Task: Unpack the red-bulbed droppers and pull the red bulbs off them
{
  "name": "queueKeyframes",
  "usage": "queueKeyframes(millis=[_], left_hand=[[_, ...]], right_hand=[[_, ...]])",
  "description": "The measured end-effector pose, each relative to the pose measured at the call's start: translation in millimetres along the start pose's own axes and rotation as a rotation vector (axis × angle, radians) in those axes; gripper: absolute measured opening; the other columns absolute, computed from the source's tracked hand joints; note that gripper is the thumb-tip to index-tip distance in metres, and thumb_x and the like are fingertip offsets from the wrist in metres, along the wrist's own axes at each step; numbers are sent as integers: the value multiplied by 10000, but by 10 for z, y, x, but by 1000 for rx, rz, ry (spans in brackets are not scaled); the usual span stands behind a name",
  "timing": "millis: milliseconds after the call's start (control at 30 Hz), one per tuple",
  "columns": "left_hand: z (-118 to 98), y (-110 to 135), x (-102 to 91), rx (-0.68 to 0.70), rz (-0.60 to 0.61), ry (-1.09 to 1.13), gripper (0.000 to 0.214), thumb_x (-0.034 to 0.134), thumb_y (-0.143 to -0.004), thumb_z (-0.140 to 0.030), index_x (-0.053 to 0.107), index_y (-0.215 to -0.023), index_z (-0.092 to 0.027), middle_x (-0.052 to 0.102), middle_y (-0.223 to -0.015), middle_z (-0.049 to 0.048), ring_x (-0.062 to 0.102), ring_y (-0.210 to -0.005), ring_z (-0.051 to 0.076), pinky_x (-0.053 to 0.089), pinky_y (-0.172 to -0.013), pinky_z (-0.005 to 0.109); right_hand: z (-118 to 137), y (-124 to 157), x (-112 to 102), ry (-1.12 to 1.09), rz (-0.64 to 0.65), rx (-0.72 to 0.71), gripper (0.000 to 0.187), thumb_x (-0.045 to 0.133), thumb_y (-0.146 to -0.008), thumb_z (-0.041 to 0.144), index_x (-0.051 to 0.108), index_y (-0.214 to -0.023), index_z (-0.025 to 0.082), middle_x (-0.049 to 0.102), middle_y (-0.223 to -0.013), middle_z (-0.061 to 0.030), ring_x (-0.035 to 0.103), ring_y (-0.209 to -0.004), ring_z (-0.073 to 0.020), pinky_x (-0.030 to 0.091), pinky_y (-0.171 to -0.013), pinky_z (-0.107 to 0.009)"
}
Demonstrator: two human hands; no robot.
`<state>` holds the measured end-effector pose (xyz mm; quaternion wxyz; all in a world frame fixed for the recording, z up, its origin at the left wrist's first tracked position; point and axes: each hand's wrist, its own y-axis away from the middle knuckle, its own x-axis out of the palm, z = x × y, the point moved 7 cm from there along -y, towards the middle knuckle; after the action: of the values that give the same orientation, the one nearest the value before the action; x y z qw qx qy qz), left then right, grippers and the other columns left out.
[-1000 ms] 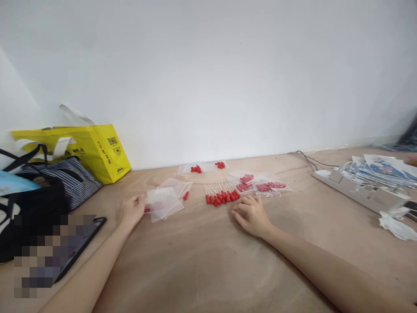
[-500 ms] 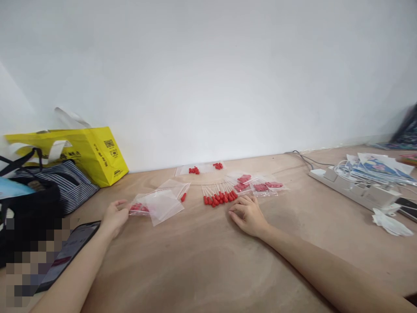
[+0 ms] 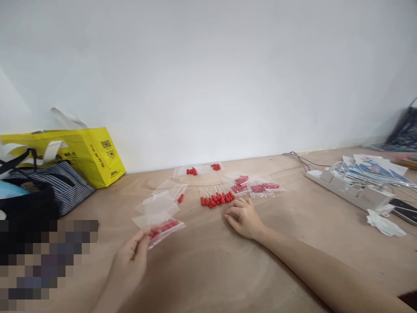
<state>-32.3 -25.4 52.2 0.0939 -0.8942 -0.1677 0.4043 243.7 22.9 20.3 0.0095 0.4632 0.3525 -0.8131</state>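
My left hand (image 3: 133, 256) pinches a clear zip bag (image 3: 167, 234) by its left end, with red-tipped sticks inside it. Behind that bag, several flat clear bags (image 3: 156, 204) overlap on the table, and one loose red-tipped stick (image 3: 180, 198) lies at their right end. My right hand (image 3: 243, 217) rests on the table with loosely curled, slightly parted fingers and nothing visible in them. Just left of it, a fanned row of red-tipped sticks (image 3: 216, 200) lies with the red ends toward me. Filled bags (image 3: 262, 188) lie beyond my right hand.
Near the wall lies a clear bag (image 3: 205, 169) with more red-tipped sticks. On the left stand a yellow tote bag (image 3: 94, 152) and a striped bag (image 3: 73, 184). To the right are a power strip (image 3: 345, 187), printed cards (image 3: 371, 167), a crumpled tissue (image 3: 386, 222) and a phone (image 3: 405, 211).
My left hand has taken hold of the filled zip bag and brought it toward me and to the right, off the flat bags. My right hand has stayed in place.
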Motion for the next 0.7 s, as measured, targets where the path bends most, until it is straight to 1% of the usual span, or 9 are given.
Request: queueKeyframes(millis=[67,167,233,300,400,467,533,600,700], left_hand=[[13,214,262,-5,131,181,345,340,-756,-444,603,-865,-248,660,-944,4,589,-934,218,478,-828,328],[-40,449,449,6,224,299,366,365,-755,-474,602,-919,-249,636,-990,24,587,-938,227,489,-819,352],[-125,526,527,54,346,264,365,369,-757,-481,606,-923,-259,639,-927,25,613,-819,214,522,-722,343],[-232,488,546,143,434,153,345,374,-762,-473,613,-900,-265,634,-830,17,601,-687,184,523,-639,320],[-400,157,516,325,408,-135,293,408,-766,-423,629,-827,-240,612,-758,20,569,-709,181,484,-689,312],[-448,-211,517,359,296,-359,296,396,-779,-385,631,-831,-213,602,-797,44,559,-818,208,451,-750,323],[-428,-580,603,322,226,-594,277,419,-771,-348,622,-888,-201,602,-867,59,549,-895,210,421,-801,298],[-384,-875,720,262,181,-670,284,458,-745,-345,626,-880,-160,596,-925,113,525,-961,256,401,-824,329],[-317,-1124,886,194,151,-733,310,484,-718,-398,637,-810,-144,602,-913,152,527,-950,300,413,-775,364]], right_hand=[[9,-5,22,-11,11,3,117,507,-770,201,611,-718,199,603,-757,-7,506,-780,-139,273,-748,-301],[25,-17,62,-11,16,2,103,515,-762,200,611,-725,202,604,-753,-4,504,-780,-142,264,-745,-299],[38,-28,81,11,10,-12,94,520,-757,197,612,-742,208,601,-758,-4,504,-786,-144,260,-736,-292],[36,-46,84,49,-10,-21,90,522,-755,199,610,-771,210,599,-772,-7,506,-786,-144,258,-721,-283],[-26,-98,53,112,-85,18,122,528,-770,273,601,-836,201,596,-785,-19,504,-788,-156,255,-708,-280],[-85,-147,39,147,-134,50,193,525,-780,345,602,-892,208,597,-789,-24,496,-798,-167,247,-715,-289],[-137,-202,62,169,-144,63,226,521,-783,386,612,-923,234,603,-792,-24,486,-805,-174,234,-722,-302],[-176,-252,105,180,-130,64,209,517,-788,386,629,-906,255,611,-787,-24,477,-815,-178,220,-729,-316],[-215,-292,150,185,-119,60,173,510,-800,352,646,-848,255,620,-772,-23,470,-833,-178,208,-752,-328]])
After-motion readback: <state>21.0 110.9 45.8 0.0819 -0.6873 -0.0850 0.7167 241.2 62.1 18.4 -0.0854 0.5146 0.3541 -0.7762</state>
